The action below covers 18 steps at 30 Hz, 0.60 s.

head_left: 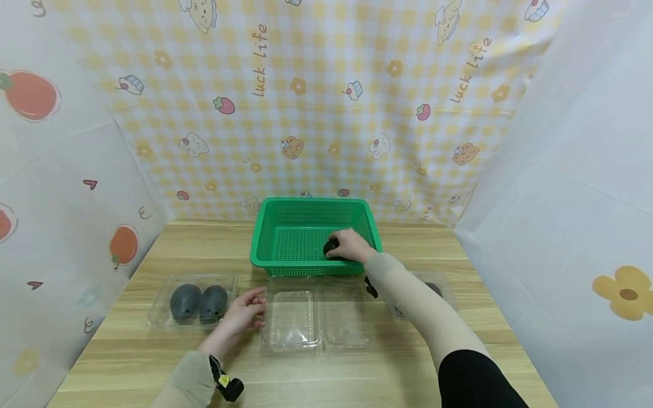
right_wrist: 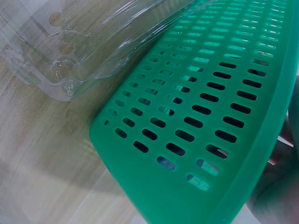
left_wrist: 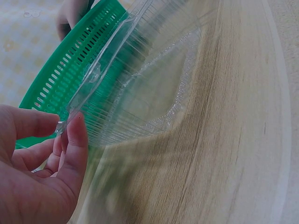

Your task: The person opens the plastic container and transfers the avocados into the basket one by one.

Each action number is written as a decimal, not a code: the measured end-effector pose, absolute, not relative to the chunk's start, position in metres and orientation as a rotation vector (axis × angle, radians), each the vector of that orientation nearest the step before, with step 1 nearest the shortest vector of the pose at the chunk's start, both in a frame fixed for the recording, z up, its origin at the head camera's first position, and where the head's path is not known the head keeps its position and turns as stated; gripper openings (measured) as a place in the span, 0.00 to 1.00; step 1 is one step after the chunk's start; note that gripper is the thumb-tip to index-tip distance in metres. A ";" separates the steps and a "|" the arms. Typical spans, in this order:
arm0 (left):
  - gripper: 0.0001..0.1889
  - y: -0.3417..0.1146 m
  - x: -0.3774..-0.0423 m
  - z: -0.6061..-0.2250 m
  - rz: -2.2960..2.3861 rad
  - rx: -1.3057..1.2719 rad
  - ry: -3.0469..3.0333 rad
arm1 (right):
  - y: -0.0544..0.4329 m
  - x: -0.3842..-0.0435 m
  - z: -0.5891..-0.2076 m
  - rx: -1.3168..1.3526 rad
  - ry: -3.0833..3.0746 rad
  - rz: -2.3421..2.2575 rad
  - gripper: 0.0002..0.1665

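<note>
An opened clear plastic clamshell box [head_left: 322, 323] lies on the table before the green basket [head_left: 316, 208]. At the box's left edge is my left hand [head_left: 245, 310]; the left wrist view shows thumb and finger of this hand [left_wrist: 42, 163] pinching the box's rim [left_wrist: 96, 72]. My right hand [head_left: 352, 246] reaches inside the basket near its right front corner. Its fingers grip a dark, rounded thing [head_left: 330, 246], partly covered by the hand. From the right wrist, the perforated basket wall [right_wrist: 187, 135] hides most of the right hand [right_wrist: 278, 186].
To the left stands a clear box [head_left: 162, 309] with two dark grey rounded things [head_left: 186, 303] in it. Another clear box [head_left: 449, 292] at the right, partly behind the right forearm, holds a dark rounded thing [head_left: 433, 288]. A patterned cloth [head_left: 326, 124] hangs behind the table.
</note>
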<state>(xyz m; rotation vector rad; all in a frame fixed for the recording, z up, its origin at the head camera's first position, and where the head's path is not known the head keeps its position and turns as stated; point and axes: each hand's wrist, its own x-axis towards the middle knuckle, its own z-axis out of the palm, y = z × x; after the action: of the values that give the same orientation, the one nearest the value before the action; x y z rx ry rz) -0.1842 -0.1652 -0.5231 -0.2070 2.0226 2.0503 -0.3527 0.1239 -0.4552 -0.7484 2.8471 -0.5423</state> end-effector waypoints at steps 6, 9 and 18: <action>0.26 -0.165 -0.184 -0.523 2.045 -0.206 2.028 | 0.124 -0.353 -0.456 -0.748 2.832 -0.548 0.33; 0.27 -0.165 -0.184 -0.522 2.045 -0.206 2.022 | 0.125 -0.354 -0.457 -0.756 2.823 -0.549 0.32; 0.27 -0.164 -0.183 -0.519 2.038 -0.212 2.019 | 0.125 -0.354 -0.460 -0.768 2.816 -0.527 0.32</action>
<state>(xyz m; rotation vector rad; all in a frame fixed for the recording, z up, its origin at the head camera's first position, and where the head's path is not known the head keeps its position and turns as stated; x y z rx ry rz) -0.1828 -0.1643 -0.5188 -0.2117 2.0194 2.0379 -0.3543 0.1249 -0.4601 -0.7675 2.8158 -0.5265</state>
